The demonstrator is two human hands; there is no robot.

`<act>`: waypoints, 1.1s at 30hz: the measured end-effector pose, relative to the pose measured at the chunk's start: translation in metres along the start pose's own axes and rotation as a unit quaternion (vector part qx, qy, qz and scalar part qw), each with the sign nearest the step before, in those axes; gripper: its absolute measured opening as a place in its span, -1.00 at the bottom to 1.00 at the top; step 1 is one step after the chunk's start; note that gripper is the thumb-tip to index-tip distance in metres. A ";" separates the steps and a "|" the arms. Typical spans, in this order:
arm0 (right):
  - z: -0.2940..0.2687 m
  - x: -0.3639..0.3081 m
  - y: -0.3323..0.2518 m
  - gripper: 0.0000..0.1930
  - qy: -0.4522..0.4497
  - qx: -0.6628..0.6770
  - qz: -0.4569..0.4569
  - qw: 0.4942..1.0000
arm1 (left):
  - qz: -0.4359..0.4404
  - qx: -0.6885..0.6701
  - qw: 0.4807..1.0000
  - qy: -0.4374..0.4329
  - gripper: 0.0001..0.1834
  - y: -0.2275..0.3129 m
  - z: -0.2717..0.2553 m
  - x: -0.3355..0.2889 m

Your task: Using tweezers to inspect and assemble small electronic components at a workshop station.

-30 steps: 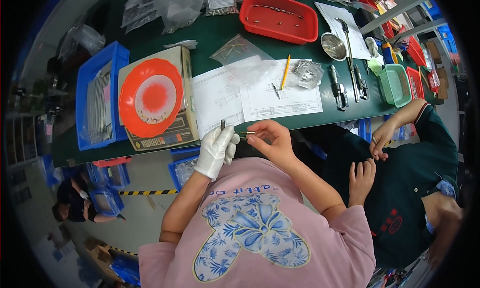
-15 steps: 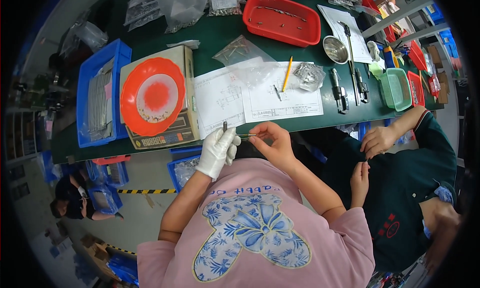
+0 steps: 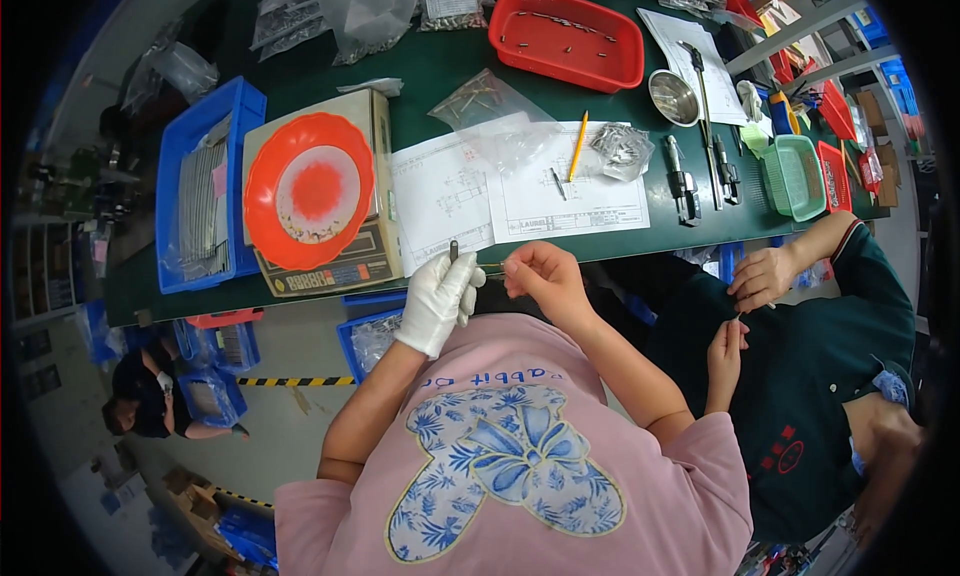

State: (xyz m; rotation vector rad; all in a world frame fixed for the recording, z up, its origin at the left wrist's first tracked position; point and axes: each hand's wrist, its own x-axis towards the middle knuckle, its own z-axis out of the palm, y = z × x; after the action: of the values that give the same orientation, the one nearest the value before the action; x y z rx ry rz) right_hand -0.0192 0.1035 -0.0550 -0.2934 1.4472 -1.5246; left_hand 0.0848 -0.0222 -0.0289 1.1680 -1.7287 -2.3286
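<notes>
My left hand point(image 3: 436, 304), in a white glove, is closed around a small dark metal rod point(image 3: 454, 249) whose end sticks up past the fingers. To its right, the bare fingertips of my right hand point(image 3: 548, 278) pinch a thin, yellowish stick-like piece point(image 3: 491, 266) that reaches across to the glove. What its far end touches is hidden by the gloved fingers. Both hands are just off the table's near edge, below the printed drawings point(image 3: 440, 198). On the drawings lie a yellow pencil point(image 3: 579, 146), a small metal pin point(image 3: 559, 184) and a clear bag of metal parts point(image 3: 620, 151).
Left stands a scale point(image 3: 375, 241) bearing an orange dish point(image 3: 352, 216), beside a blue bin point(image 3: 170, 276). A red tray point(image 3: 570, 69) is behind. Calipers point(image 3: 683, 183), a metal bowl point(image 3: 673, 98) and a green basket point(image 3: 797, 179) lie right. A co-worker's hands point(image 3: 763, 278) are close by.
My right hand has shifted slightly right, its fingers curled in more. My left hand keeps its hold on the rod. The co-worker's hands have shifted slightly, and a small thin item now shows there.
</notes>
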 end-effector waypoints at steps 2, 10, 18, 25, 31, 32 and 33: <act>0.004 0.000 0.002 -0.92 0.033 0.004 -0.078 0.996 | -0.011 -0.002 1.000 0.004 -0.64 0.001 -0.001 0.001; 0.001 0.001 -0.003 -0.86 0.068 -0.250 -0.346 0.902 | -0.097 -0.099 0.990 -0.025 -0.66 0.004 -0.003 0.002; -0.026 0.026 -0.016 -0.91 0.108 -0.471 -0.448 0.752 | -0.170 -0.235 0.956 -0.037 -0.70 -0.005 -0.020 0.006; -0.063 0.102 0.023 -0.82 0.144 -0.710 -0.238 0.647 | -0.163 -0.272 0.948 -0.009 -0.70 -0.022 -0.028 0.001; -0.064 0.115 0.014 -0.76 0.166 -0.726 -0.220 0.631 | -0.159 -0.314 0.935 0.040 -0.71 -0.040 -0.043 -0.009; -0.060 0.109 0.004 -0.77 0.189 -0.707 -0.224 0.644 | -0.163 -0.322 0.931 0.054 -0.71 -0.044 -0.045 -0.012; -0.063 0.107 0.008 -0.77 0.186 -0.727 -0.195 0.632 | -0.163 -0.322 0.932 0.047 -0.71 -0.044 -0.044 -0.012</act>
State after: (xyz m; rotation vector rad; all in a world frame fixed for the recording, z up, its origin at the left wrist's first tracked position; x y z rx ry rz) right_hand -0.1148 0.0639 -0.1241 -1.3635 2.8460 -0.2567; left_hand 0.1361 -0.0356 -0.0637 1.4496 -0.6599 -2.6333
